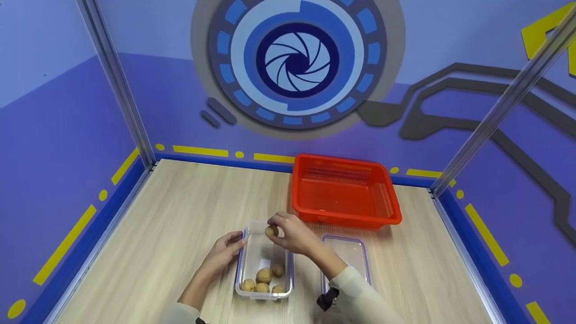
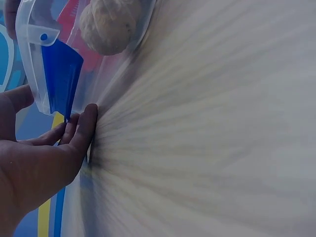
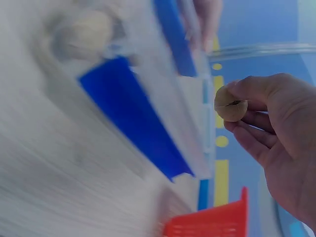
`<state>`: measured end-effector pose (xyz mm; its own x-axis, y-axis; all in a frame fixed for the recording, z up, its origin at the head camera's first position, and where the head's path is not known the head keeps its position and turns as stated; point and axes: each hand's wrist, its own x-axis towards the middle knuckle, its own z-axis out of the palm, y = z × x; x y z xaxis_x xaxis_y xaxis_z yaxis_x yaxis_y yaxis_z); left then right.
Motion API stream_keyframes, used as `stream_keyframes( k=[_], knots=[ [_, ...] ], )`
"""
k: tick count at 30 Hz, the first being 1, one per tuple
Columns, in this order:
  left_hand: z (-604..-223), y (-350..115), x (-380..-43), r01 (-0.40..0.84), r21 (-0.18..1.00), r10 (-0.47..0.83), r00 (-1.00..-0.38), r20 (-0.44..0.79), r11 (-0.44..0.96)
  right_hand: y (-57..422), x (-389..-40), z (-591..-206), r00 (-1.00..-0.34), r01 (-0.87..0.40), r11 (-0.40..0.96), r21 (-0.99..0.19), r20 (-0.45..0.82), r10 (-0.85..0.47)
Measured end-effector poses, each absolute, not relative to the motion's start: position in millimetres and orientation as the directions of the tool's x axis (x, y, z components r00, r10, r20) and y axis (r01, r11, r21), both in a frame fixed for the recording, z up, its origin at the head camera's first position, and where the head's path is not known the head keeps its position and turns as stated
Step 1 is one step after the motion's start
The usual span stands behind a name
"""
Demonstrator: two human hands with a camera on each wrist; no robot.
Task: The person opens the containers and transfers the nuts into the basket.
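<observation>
On the table point(image 1: 180, 225), five walnuts point(image 1: 264, 275) lie at the near end of one clear container point(image 1: 254, 249), one lid point(image 1: 346, 252) to its right. The left hand point(image 1: 224, 253) touches the container's left wall, grip loose and unclosed; above the far end, the right hand point(image 1: 294, 233) pinches one walnut point(image 1: 271, 231) — the sixth. Beyond — one red basket point(image 1: 346, 219).

Container point(image 1: 258, 247) on table point(image 1: 180, 216), 5 walnuts point(image 1: 263, 275) in its near end. Left hand point(image 1: 224, 253) at its left wall; right hand point(image 1: 293, 232) above its far end, 1 walnut point(image 1: 271, 231) pinched. Lid point(image 1: 346, 252) right of container, partly under forearm point(image 1: 327, 260). Basket point(image 1: 333, 198) behind lid, near table's back edge.
</observation>
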<state>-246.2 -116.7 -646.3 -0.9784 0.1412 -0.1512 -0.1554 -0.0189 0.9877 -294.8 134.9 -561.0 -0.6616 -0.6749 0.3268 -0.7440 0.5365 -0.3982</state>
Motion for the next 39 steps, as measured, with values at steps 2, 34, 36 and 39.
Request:
stream_keyframes(
  k=[2,34,36,39],
  knots=[
    [-646.5,-116.0,-246.3,-0.15,0.989,0.134,-0.98,-0.147,-0.013,141.0,-298.3,-553.5,-0.675,-0.733,0.538,-0.416,0.347,-0.651],
    [-650.6,-115.4,-245.2,-0.134,0.991,0.117,-0.984,-0.132,-0.01,216.0,-355.9,-576.7,-0.941,-0.328,0.513,-0.793,0.325,-0.099],
    [-650.9,-115.4,-246.2,-0.135,0.991,0.12,-0.984,-0.132,-0.021,215.7,-355.9,-576.7,-0.944,-0.318,0.52,-0.792,0.316,-0.096],
    [-650.1,-115.7,-246.5,-0.135,0.991,0.117,-0.984,-0.132,-0.024,215.0,-355.6,-576.7,-0.945,-0.317,0.526,-0.789,0.313,-0.1]
  ],
)
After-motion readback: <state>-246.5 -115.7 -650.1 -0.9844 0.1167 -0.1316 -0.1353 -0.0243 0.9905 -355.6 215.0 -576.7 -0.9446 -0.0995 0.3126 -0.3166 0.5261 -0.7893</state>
